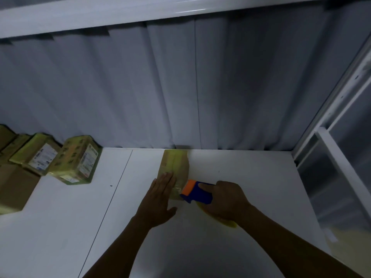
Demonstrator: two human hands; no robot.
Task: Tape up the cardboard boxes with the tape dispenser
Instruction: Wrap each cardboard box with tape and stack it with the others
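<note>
A flat cardboard box (176, 165) lies on the white table (251, 173), its far end near the wall, with a strip of yellowish tape running down its top. My left hand (160, 197) presses flat on the box's near left part, fingers straight. My right hand (224, 199) grips a blue and orange tape dispenser (195, 190), whose orange front edge touches the near end of the box. A yellowish tape roll (220, 219) shows below my right hand.
Several taped boxes (76, 159) with labels stand in a row at the table's left, a plain brown carton (14, 187) in front of them. A grey corrugated wall rises behind. A white metal frame (329, 149) borders the right side.
</note>
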